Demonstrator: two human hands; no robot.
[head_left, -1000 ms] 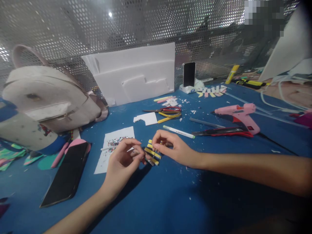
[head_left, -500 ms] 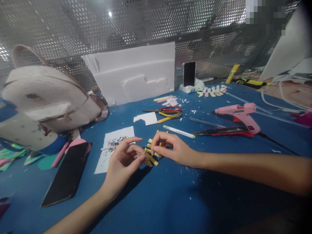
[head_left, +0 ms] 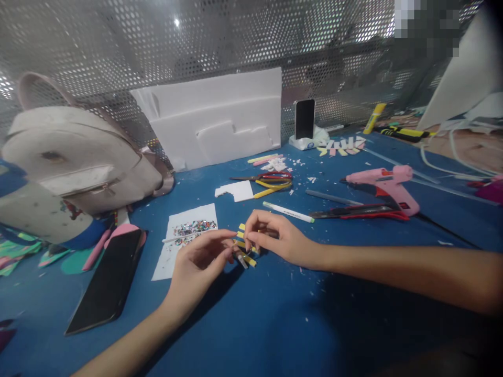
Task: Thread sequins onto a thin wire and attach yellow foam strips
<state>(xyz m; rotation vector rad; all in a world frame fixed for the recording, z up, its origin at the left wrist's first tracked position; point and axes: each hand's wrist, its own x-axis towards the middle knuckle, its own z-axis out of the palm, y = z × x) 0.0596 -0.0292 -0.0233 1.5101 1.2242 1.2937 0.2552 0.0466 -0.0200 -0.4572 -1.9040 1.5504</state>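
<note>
Several short yellow strips (head_left: 248,258), set side by side like a fan, lie on the blue table between my hands. My left hand (head_left: 202,259) is at their left side, thumb and fingers curled into a pinch. A small whitish strip (head_left: 242,259) shows at its fingertips, its upper end covered by them. Over the right side of the yellow strips, my right hand (head_left: 277,238) has its thumb and forefinger pinched together. Its fingers hide part of the strips, and what lies in the pinch is too small to make out.
Left of my hands are white paper with glitter bits (head_left: 192,229) and a black phone (head_left: 108,285). Beyond lie scissors (head_left: 275,179), a green-capped pen (head_left: 288,211) and a foam offcut (head_left: 240,190). A pink glue gun (head_left: 387,183) and red-handled cutter (head_left: 365,211) are right.
My left fingers have shifted slightly, and the strip end at their tips now looks whitish where it looked yellow. My right hand has barely moved.
</note>
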